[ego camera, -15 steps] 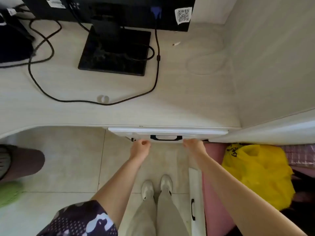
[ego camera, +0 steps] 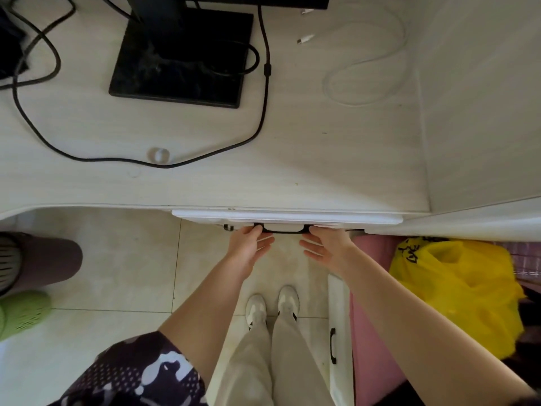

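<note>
Handle (ego camera: 283, 231) between left hand (ego camera: 249, 248), right hand (ego camera: 327, 249)

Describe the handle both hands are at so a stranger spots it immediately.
Follow the front edge of the pale desk to the white drawer front under it. The handle is the black horizontal bar below it, between the left hand and right hand; the other black handle stands vertical on a white panel near the shoes.
</note>
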A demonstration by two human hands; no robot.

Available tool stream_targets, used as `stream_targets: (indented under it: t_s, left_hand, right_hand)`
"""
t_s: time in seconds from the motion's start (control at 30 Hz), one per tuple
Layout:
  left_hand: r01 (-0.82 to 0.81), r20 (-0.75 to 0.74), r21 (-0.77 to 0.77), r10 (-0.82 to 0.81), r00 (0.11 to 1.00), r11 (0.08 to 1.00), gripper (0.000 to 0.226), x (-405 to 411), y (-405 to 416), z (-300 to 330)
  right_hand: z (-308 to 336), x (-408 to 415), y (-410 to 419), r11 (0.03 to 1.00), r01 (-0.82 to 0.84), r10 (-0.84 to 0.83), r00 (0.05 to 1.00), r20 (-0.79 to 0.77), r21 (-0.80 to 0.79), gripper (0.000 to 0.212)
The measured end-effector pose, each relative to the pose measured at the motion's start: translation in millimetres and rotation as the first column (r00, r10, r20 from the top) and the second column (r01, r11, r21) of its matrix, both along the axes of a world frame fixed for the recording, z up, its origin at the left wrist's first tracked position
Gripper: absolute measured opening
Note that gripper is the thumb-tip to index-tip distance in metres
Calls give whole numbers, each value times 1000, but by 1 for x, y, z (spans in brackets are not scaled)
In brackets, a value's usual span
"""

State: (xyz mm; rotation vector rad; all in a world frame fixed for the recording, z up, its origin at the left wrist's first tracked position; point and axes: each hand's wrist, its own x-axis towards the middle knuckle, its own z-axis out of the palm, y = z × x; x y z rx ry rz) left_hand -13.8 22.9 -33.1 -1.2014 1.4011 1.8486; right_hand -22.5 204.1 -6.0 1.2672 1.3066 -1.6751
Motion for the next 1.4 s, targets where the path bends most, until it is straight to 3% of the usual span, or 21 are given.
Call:
stream_targets:
  t_s: [0.17, 0.5, 0.63, 0.7, 0.8, 0.93, 1.17, 1.27, 1.3, 1.4]
  left_hand:
    - [-36, -26, 52, 37, 999, 998, 21, 5, 3, 2]
    - [-48, -2, 58, 48, 999, 997, 25, 27, 5, 8]
    - [-62, 39, 80, 59, 997, 995, 28, 40, 4, 18]
    - [-62, 53, 95, 57, 997, 994, 31, 47, 3, 23]
    - [-57, 97, 112, 46, 994, 992, 32, 57, 1, 29]
    - [-46, 156, 110, 28, 987, 993, 30, 73, -1, 38]
    - [-185, 172, 195, 152, 973, 963, 10, 88, -35, 64]
    - [-338, 193, 190, 302, 934, 922, 56, 85, -53, 72]
    - [-382, 205, 173, 347, 915, 908, 59, 83, -55, 74]
    - [-479, 206, 132, 449, 870, 868, 21, 87, -58, 74]
  right_hand:
    - [-3, 8, 2, 998, 43, -44, 999, -16, -36, 20]
    - [26, 28, 24, 973, 108, -111, 994, -3, -203, 12]
    - [40, 41, 38, 929, 257, -252, 966, 55, -267, 52]
    - [42, 40, 46, 890, 385, -374, 923, 94, -245, 60]
    - [45, 40, 50, 880, 436, -424, 900, 104, -189, 52]
    - [51, 56, 48, 930, 331, -324, 943, 71, -159, 18]
    - [62, 79, 47, 935, 316, -307, 948, 78, -160, 17]
    - [67, 89, 46, 936, 322, -309, 945, 107, -144, 25]
    - [69, 93, 46, 938, 320, -306, 945, 115, -134, 26]
    - [71, 107, 44, 938, 324, -310, 943, 121, -126, 18]
